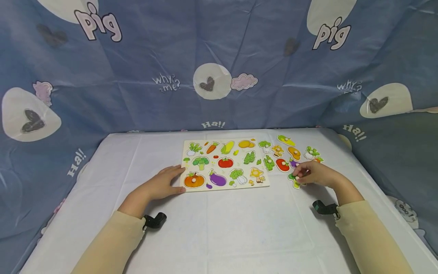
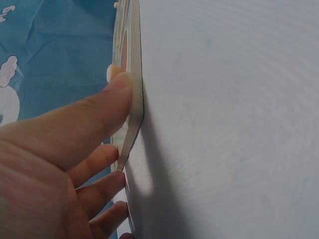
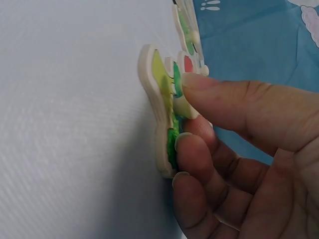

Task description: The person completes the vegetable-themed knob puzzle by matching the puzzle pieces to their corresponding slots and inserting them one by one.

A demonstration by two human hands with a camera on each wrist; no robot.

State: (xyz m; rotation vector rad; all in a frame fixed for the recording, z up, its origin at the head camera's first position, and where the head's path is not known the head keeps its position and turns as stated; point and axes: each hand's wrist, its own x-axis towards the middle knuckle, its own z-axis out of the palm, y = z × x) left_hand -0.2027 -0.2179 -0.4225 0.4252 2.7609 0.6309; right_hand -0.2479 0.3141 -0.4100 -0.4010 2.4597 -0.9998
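Observation:
My right hand (image 1: pixel 316 174) pinches a broccoli puzzle piece (image 1: pixel 295 183) between thumb and fingers. In the right wrist view the broccoli piece (image 3: pixel 160 79) is tilted on edge, its pale knob under the thumb. My left hand (image 1: pixel 165 182) touches the left side of a white vegetable puzzle board (image 1: pixel 220 188), fingers spread and thumb at the near corner. The left wrist view shows the thumb (image 2: pixel 117 94) against the board's edge. A pumpkin piece (image 1: pixel 194 180) with a knob sits in the board beside this hand.
Right of the board lie several knobbed pieces, among them a tomato (image 1: pixel 282 165), an eggplant (image 1: pixel 294 163), a potato (image 1: pixel 294 153), a corn (image 1: pixel 286 140) and a radish (image 1: pixel 311 152). A white cloth (image 1: pixel 253 228) covers the table; a blue printed curtain (image 1: pixel 273 106) hangs behind.

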